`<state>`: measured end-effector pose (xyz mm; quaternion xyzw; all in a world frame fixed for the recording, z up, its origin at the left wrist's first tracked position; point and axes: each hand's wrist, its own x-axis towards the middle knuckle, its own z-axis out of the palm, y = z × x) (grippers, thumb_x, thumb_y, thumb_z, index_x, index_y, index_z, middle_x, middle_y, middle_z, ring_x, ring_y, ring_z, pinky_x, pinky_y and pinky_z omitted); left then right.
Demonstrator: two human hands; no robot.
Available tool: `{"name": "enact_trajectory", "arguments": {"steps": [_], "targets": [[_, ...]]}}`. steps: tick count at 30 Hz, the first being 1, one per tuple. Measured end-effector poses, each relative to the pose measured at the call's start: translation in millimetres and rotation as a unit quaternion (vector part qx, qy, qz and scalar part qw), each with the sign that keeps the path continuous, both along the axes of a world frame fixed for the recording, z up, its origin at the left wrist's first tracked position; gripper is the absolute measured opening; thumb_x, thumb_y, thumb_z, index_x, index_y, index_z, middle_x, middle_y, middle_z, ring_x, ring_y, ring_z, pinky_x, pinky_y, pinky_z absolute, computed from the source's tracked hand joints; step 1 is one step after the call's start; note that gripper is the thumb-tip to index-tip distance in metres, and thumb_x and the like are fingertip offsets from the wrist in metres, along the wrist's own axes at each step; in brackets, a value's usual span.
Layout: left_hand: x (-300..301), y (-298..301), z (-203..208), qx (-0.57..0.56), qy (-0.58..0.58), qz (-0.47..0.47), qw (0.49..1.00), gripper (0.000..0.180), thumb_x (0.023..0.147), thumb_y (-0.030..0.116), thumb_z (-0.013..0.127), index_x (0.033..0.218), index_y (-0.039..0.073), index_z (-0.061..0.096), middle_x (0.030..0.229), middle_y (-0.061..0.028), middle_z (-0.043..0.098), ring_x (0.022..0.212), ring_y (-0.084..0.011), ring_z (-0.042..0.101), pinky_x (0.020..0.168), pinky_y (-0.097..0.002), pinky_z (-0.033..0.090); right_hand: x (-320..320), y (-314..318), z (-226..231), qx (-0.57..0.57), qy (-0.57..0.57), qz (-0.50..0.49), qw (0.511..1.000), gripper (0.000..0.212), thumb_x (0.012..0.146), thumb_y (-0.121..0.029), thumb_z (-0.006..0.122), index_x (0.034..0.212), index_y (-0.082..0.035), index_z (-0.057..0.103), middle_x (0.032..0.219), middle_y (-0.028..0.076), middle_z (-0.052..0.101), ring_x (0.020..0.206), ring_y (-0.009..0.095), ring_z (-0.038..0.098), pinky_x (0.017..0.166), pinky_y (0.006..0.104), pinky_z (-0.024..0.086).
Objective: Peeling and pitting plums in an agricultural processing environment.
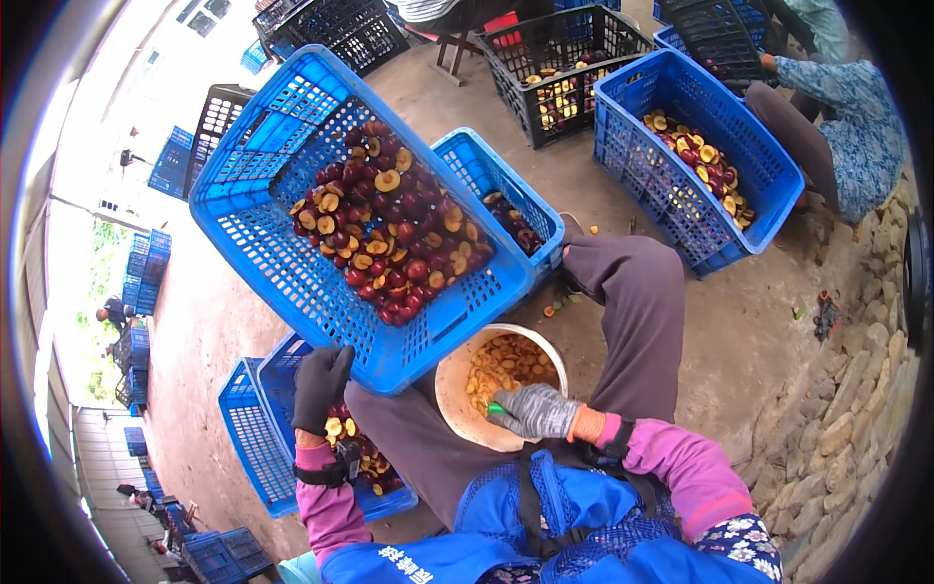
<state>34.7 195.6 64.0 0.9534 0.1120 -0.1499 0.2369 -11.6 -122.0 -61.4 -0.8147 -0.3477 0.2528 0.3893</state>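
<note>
My left hand (pixel 323 389), in a black glove, is closed beside the near corner of a large tilted blue crate (pixel 394 365); what its fingers hold, if anything, is hidden. That crate holds dark red plums (pixel 399 229), some whole and some cut, with yellow flesh showing. Just under the left hand lie plum halves (pixel 375 457) in a lower blue crate (pixel 394 504). My right hand (pixel 540 413), gloved in grey, grips a green-handled tool (pixel 497 411) whose working end I cannot make out. It is over a white bucket (pixel 449 384) of yellow-brown fruit pieces (pixel 511 362) between my legs.
Behind the tilted crate stands a smaller blue crate (pixel 465 146) with dark plums. Farther right are a blue crate (pixel 623 146) and a black crate (pixel 511 83) of cut plums. Another person's sleeve (pixel 837 88) shows at upper right. A stone wall (pixel 842 428) runs along the right.
</note>
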Motion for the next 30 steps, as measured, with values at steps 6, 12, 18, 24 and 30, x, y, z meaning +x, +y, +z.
{"name": "enact_trajectory", "arguments": {"steps": [6, 12, 18, 24, 30], "targets": [[123.6, -53.7, -109.1, -0.148, -0.063, -0.058, 0.985, 0.031, 0.083, 0.027, 0.053, 0.099, 0.001, 0.062, 0.094, -0.019, 0.062, 0.085, -0.0342, 0.06, 0.074, -0.0385, 0.046, -2.7, 3.4, -23.9, -0.002, 0.028, -0.013, 1.0, 0.033, 0.089, -0.037, 0.046, 0.088, -0.005, 0.052, 0.052, 0.017, 0.052, 0.047, 0.035, 0.054, 0.044, 0.0455, 0.04], [173.0, -71.8, -259.8, 0.038, -0.048, -0.111, 0.992, 0.036, 0.081, 0.032, 0.053, 0.106, 0.007, 0.06, 0.105, -0.0171, 0.06, 0.095, -0.0338, 0.058, 0.081, -0.0424, 0.046, 24.2, 3.0, -4.0, -0.065, 0.175, 0.008, 0.982, 0.04, 0.089, -0.041, 0.04, 0.099, -0.004, 0.052, 0.066, 0.019, 0.059, 0.064, 0.037, 0.059, 0.058, 0.0471, 0.044], [187.7, -78.9, -265.3, -0.09, -0.019, -0.072, 0.993, 0.05, 0.074, 0.029, 0.065, 0.115, 0.003, 0.052, 0.103, -0.0192, 0.06, 0.096, -0.0329, 0.058, 0.081, -0.0379, 0.046, 31.7, 4.4, -9.3, -0.103, 0.21, 0.004, 0.972, 0.043, 0.09, -0.043, 0.038, 0.1, -0.003, 0.05, 0.066, 0.02, 0.059, 0.064, 0.038, 0.058, 0.059, 0.0485, 0.043], [196.6, -69.6, -268.8, -0.085, 0.001, -0.083, 0.993, 0.044, 0.071, 0.024, 0.067, 0.108, 0.003, 0.057, 0.107, -0.0166, 0.06, 0.1, -0.0318, 0.057, 0.081, -0.0398, 0.046, 20.4, 2.6, -18.7, -0.052, 0.117, -0.086, 0.988, 0.044, 0.088, -0.043, 0.047, 0.093, 0.001, 0.053, 0.052, 0.018, 0.053, 0.048, 0.034, 0.055, 0.046, 0.0441, 0.042], [178.3, -49.3, -303.9, -0.303, -0.042, -0.005, 0.952, 0.043, 0.074, 0.026, 0.065, 0.107, 0.001, 0.055, 0.101, -0.015, 0.06, 0.098, -0.0286, 0.058, 0.081, -0.0368, 0.046, 18.8, 4.8, -20.5, -0.047, 0.186, -0.083, 0.978, 0.039, 0.088, -0.035, 0.048, 0.104, -0.001, 0.053, 0.066, 0.022, 0.056, 0.059, 0.034, 0.058, 0.054, 0.042, 0.046]]}}
